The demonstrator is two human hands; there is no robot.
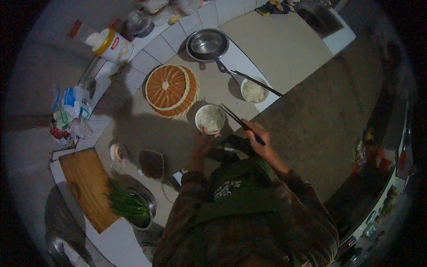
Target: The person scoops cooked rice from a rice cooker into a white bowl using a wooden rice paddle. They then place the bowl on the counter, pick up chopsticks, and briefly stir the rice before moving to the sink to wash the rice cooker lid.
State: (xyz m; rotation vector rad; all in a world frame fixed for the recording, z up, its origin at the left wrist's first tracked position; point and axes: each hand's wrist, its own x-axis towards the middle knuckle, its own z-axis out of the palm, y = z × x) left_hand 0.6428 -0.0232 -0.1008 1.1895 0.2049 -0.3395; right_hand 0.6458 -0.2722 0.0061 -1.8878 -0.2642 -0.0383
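Observation:
A white bowl of what looks like cooked rice [210,119] is held at its near rim by my left hand [204,142]. In my right hand [258,138] is a pair of dark chopsticks [241,122], their tips by the bowl's right rim. Farther right, a second bowl of rice [254,90] stands near the counter's edge, with another pair of dark chopsticks [263,86] lying across it. Left of the held bowl sits a woven wicker basket with a pale rim [166,87], dome-shaped side up.
A metal pan with a handle [207,45] stands at the back. Lower left are a wooden cutting board [88,190], a metal container of green leafy stalks [133,207] and a dark square-shaped thing [151,163]. A white tub with a yellow band [111,45] is on the tiled ledge.

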